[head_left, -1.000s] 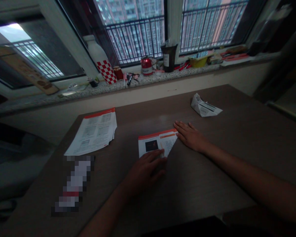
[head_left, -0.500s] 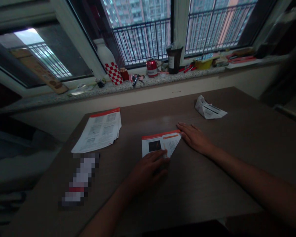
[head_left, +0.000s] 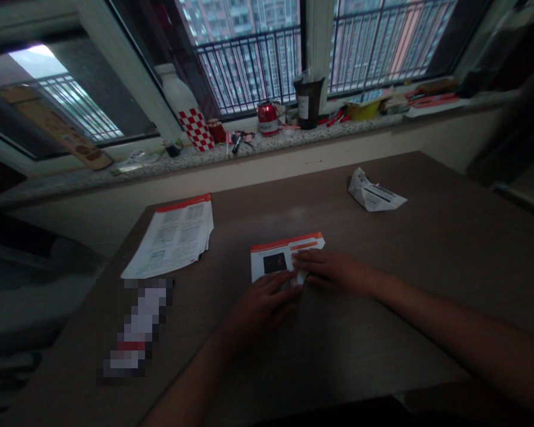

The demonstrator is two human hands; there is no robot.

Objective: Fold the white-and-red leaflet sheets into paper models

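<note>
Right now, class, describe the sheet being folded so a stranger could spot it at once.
On the brown table below the window, find the orange-edged folded sheet at the middle. Both hands rest on its near edge, unlike the flat paper stack to its left and the crumpled folded paper farther right.

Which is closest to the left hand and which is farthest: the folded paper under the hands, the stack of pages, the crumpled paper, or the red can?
From the left hand:
1. Folded paper, touching the fingers, just ahead.
2. Stack of pages, to the left on the table.
3. Crumpled paper, far right on the table.
4. Red can, up on the windowsill.
</note>
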